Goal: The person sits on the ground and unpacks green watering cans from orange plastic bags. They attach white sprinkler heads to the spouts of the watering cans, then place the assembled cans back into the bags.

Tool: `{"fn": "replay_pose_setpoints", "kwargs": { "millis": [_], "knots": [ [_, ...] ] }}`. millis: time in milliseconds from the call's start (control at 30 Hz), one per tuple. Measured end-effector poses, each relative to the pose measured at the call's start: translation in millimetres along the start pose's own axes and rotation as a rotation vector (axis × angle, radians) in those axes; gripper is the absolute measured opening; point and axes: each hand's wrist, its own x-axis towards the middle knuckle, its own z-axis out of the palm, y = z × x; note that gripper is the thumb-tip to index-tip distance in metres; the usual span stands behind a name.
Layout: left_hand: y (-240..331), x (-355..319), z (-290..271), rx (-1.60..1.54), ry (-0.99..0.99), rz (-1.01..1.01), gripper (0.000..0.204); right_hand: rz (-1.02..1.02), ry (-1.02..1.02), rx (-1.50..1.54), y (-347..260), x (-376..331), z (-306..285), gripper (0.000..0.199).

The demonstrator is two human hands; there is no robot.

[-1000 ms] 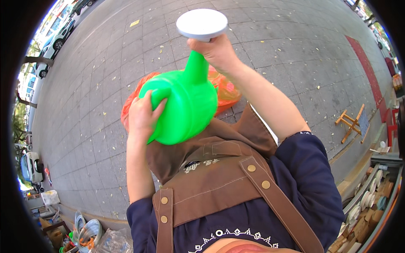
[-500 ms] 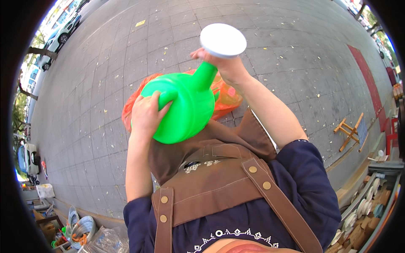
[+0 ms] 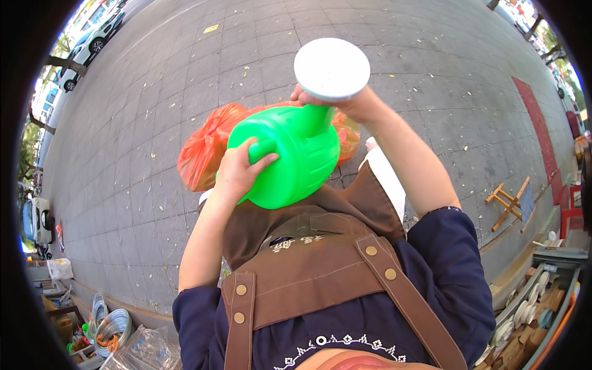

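Note:
A bright green watering can (image 3: 290, 166) is held up in front of my brown apron. My left hand (image 3: 239, 169) is wrapped round its handle, thumb on top. At the spout, my right hand (image 3: 354, 106) grips just under the round white sprinkler head (image 3: 332, 68); most of its fingers are hidden behind that head. The sprinkler's broad face is turned up toward me. Behind and below the can, orange-red plastic bags (image 3: 206, 148) rest on the paving, partly covered by it.
Grey paving (image 3: 148, 160) with scattered leaves surrounds me. A small wooden folding stool (image 3: 510, 203) stands to the right. Trays of goods (image 3: 533, 302) lie at the lower right; coiled hose (image 3: 114, 327) lies at the lower left. Parked cars (image 3: 92, 46) line the far left.
The watering can has shifted right and turned, so its white sprinkler head now faces me more fully. Both hands moved with it, and more of the orange bag at left shows.

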Motion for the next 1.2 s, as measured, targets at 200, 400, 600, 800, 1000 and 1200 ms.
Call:
{"fn": "replay_pose_setpoints", "kwargs": {
  "millis": [200,400,600,800,1000,1200],
  "knots": [
    [-16.7,1.8,17.4,0.334,0.241,0.100,0.042,-0.175,0.396,-0.223,76.2,-17.6,27.7,0.015],
    [-17.1,-2.8,20.6,0.339,0.235,0.085,0.040,-0.174,0.479,-0.461,66.1,-21.9,39.2,0.027],
    [-7.6,0.1,10.5,0.079,0.085,-0.028,0.038,0.040,0.423,0.196,0.3,-21.7,28.7,0.047],
    [-23.9,-1.9,10.5,0.090,0.067,0.058,0.037,0.001,0.103,0.005,-4.3,-27.0,6.8,0.051],
    [-36.3,-4.3,18.0,0.202,0.179,0.183,0.037,-0.013,0.220,0.165,43.9,-41.0,30.7,0.046],
    [-41.8,-8.7,26.2,0.276,0.271,0.222,0.038,-0.172,0.427,0.054,61.6,-47.9,53.6,0.041]
  ]
}}
